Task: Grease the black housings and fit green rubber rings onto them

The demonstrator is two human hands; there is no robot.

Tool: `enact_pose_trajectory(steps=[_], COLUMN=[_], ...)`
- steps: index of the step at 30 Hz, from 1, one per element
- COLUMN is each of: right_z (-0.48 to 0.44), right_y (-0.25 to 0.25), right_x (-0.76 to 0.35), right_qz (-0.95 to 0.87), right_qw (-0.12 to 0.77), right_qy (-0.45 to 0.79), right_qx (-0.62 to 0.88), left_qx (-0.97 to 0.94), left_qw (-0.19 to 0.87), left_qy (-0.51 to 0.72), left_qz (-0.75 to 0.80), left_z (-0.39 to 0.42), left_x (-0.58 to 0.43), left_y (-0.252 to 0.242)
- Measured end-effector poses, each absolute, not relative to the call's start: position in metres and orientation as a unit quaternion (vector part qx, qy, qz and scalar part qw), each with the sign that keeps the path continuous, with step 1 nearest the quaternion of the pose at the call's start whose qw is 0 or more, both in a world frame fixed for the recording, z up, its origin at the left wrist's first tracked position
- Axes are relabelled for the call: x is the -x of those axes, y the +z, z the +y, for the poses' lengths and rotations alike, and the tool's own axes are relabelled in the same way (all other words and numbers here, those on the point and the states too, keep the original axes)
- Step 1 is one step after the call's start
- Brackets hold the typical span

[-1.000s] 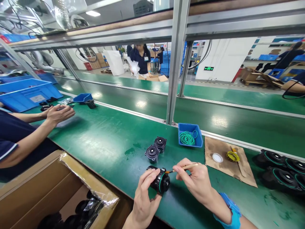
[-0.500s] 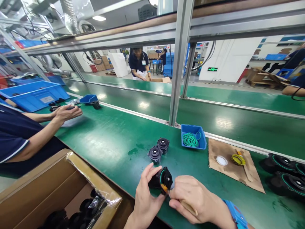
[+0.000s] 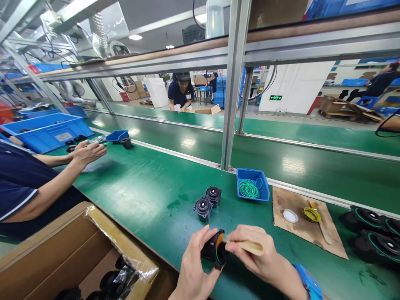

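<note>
My left hand is wrapped round a black motor-like housing, tilted on its side with its round end facing right. A green ring runs round that end. In my right hand is a small brush with a pale wooden handle; its orange bristles touch the upper edge of the housing by the ring. Two similar black housings stand upright just beyond my left hand, without a green ring visible. A blue bin behind them holds a pile of green rings.
Stained cardboard carries a white lid, a yellow-rimmed pot and another brush. Ringed black housings stand at far right. An open carton with black parts is at lower left. A co-worker's hands work at left.
The brush has moved from the lower edge of the housing's end up to its upper edge. The housing is turned slightly more to the right. The view has tilted up a little.
</note>
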State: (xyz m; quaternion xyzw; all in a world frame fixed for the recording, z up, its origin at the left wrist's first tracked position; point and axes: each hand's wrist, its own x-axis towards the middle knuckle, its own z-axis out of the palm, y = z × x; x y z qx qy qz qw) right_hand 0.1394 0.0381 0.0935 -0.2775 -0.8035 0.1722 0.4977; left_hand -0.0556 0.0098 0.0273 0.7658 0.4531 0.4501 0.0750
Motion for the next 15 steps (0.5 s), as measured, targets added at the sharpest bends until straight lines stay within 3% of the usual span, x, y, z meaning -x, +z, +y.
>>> enact_pose_trajectory(steps=[8,15], right_z=[0.03,0.028], right_y=[0.102,0.113], right_x=[-0.136,-0.139], right_qz=[-0.807,-0.889], right_qw=[0.48,0.372], right_qy=[0.164,0.171], right_qx=[0.303,0.207], left_qx=[-0.747,-0.671], left_qw=[0.102,0.215], left_qy=[0.477,0.481], left_qz=[0.453,0.522], left_z=[0.008,0.011], left_x=[0.048,0.051], left_y=[0.036,0.044])
